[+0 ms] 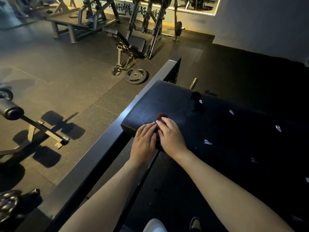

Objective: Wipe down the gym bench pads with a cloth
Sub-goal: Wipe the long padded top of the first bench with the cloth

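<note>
A dark red cloth lay mostly hidden under both hands at the lower centre, on the near left corner of a black pad. The right hand curled its fingers over the cloth, holding it. The left hand lay flatter, fingertips touching it. The pad's right side was lost in shadow. In the dim gym, a weight plate lay on the rubber floor above.

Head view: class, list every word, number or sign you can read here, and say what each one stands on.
"好训练": back wall, start of the line hidden.
"好": same wall, further right.
"睡": same wall, partly hidden, so uncertain.
Weight plate: markings too small to read.
Bench pad: no text.
</note>
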